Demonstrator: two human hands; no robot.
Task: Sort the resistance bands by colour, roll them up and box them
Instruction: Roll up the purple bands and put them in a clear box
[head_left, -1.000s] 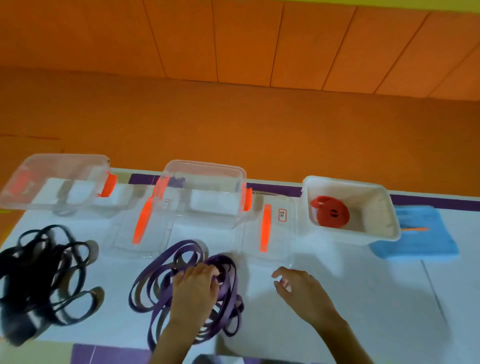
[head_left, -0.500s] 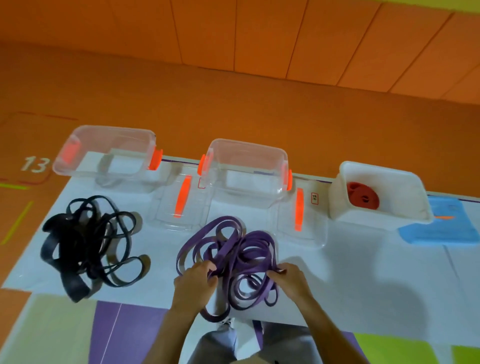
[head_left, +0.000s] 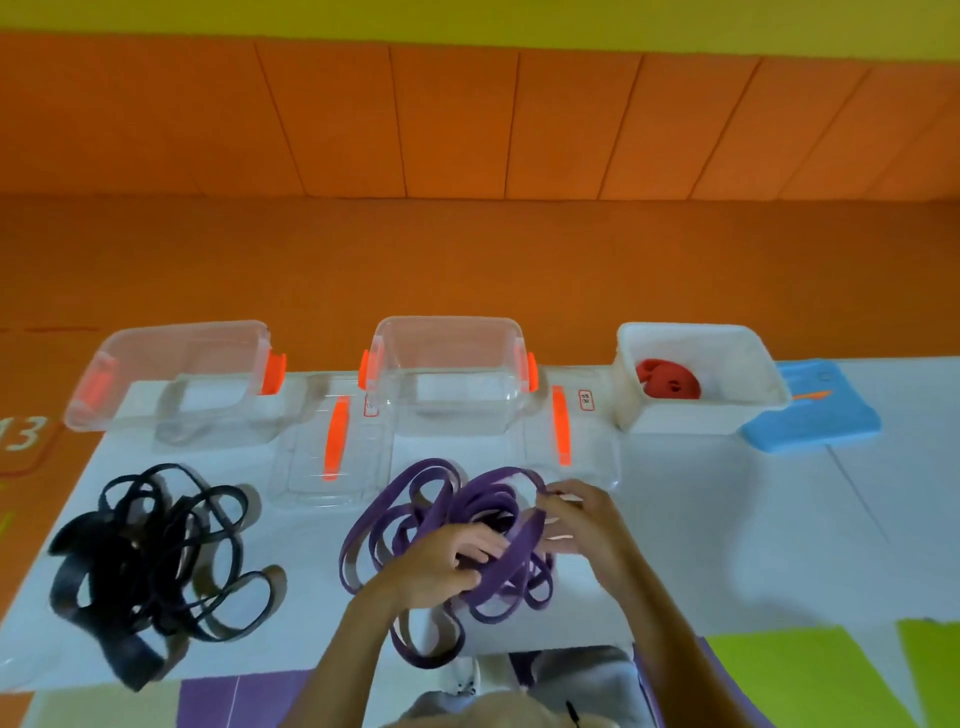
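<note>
A tangle of purple resistance bands lies on the white sheet in front of me. My left hand grips strands in the middle of the tangle. My right hand pinches a purple strand at the tangle's right edge. A pile of black bands sits apart at the left. Behind them stand two clear boxes with orange latches, one at the left and one in the middle. A white box at the right holds a rolled red band.
Two clear lids with orange handles lie flat, one between the clear boxes and one left of the white box. A blue lid lies beside the white box. The white sheet ends near my knees.
Both hands have closed in on the purple tangle and lifted strands; the right hand moved from its lower right to its right edge. The camera has tilted up.
</note>
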